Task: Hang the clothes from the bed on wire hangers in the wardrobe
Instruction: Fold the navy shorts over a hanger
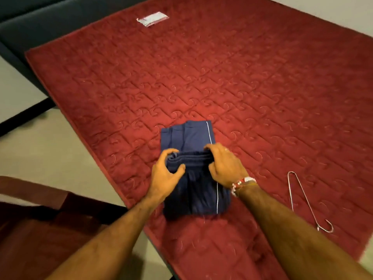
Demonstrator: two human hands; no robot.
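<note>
Near edge, lower ctr of frame: both forearms are reaching in over the bed (242,77). L hand (164,174) is gripping the left end of a thick fold in the navy garment (187,136), fingers curling over the top, thumb pressing in from the near side. R hand (226,166), w/ a bracelet (243,182) at the wrist, is doing the same at the right end, fingers hooking over the fold. So both are closing on cloth, neither is free.

The garment is lying flat on the red quilted cover, ctr of frame, long axis running near to far. The bunched fold is crossing it left to right btwn the hands. A white piping line is running along its right side.

Key relation: the wire hanger (304,199) is lying apart from the garment, lower right of frame. Its long axis is slanting, hook pointing toward the near edge. R hand is the nearer one, so prob. it'd do the reaching while L keeps the cloth.

Far off, upper left, a white label (152,19) is sitting on the cover.
</note>
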